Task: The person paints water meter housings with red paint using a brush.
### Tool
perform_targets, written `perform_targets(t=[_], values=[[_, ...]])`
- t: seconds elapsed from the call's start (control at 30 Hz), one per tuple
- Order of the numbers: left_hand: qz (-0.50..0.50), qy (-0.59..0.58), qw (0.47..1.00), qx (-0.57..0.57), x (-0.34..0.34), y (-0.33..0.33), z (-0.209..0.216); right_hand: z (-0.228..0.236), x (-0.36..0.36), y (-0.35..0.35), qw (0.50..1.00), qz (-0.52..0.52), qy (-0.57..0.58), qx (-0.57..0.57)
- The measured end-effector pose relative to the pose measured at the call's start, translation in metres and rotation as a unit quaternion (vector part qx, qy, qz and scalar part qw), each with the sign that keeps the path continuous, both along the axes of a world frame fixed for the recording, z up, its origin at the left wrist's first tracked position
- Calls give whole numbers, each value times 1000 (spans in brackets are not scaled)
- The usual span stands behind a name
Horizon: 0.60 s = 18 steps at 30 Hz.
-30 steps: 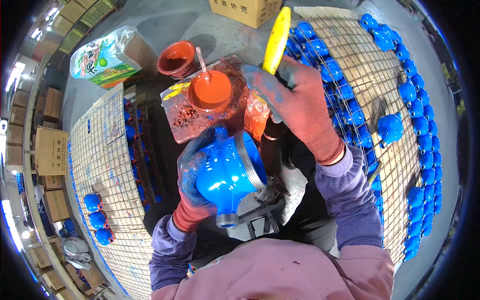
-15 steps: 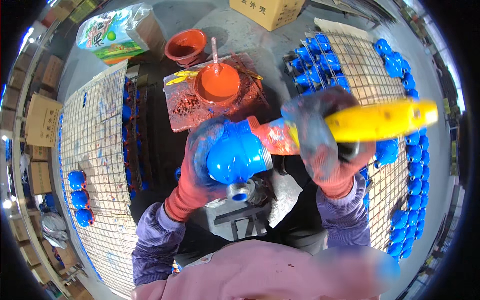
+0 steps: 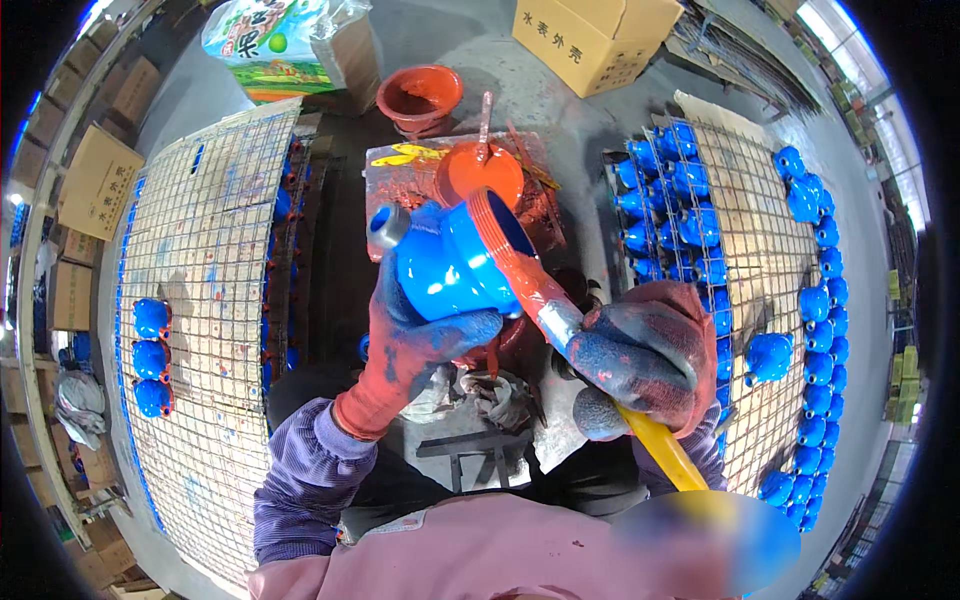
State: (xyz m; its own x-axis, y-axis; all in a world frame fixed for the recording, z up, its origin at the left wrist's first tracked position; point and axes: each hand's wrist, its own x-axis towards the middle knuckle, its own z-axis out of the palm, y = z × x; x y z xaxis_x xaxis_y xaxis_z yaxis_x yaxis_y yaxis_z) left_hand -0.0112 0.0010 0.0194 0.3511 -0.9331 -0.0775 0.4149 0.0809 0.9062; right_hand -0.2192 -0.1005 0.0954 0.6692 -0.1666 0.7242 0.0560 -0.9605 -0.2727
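The left hand (image 3: 415, 345), in a red glove smeared with blue, is curled around the underside of a glossy blue rounded metal valve body (image 3: 450, 262), gripping it from below with the fingers wrapped up its side. The valve body sits tilted just above that hand, its wide threaded mouth, rimmed in orange-red, facing the right hand. The right hand (image 3: 645, 355), in a dark glove stained blue and red, is closed tight around a brush with a yellow handle and a metal ferrule (image 3: 600, 375); the orange-loaded bristles touch the rim of the valve's mouth.

Just beyond the valve body, past both hands, stands a round tin of orange paint (image 3: 478, 172) with a stick standing in it, on a paint-spattered board (image 3: 420, 160). Farther still is an orange-red bowl (image 3: 420, 98). Well out to the left of the left hand lies a wire mesh rack (image 3: 215, 290) with three blue painted pieces (image 3: 152, 355) at its far edge. To the right of the right hand, a second wire mesh rack (image 3: 770, 270) carries many blue painted pieces (image 3: 690, 215).
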Motion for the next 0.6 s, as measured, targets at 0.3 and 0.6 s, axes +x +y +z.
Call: perform_targets(t=[0.3, 0.6], values=[[-75, 331, 940, -24, 10, 5, -7, -11, 19, -7, 997, 20, -46, 52], [-194, 562, 801, -72, 3, 6, 4, -33, 30, -11, 934, 33, -215, 285]])
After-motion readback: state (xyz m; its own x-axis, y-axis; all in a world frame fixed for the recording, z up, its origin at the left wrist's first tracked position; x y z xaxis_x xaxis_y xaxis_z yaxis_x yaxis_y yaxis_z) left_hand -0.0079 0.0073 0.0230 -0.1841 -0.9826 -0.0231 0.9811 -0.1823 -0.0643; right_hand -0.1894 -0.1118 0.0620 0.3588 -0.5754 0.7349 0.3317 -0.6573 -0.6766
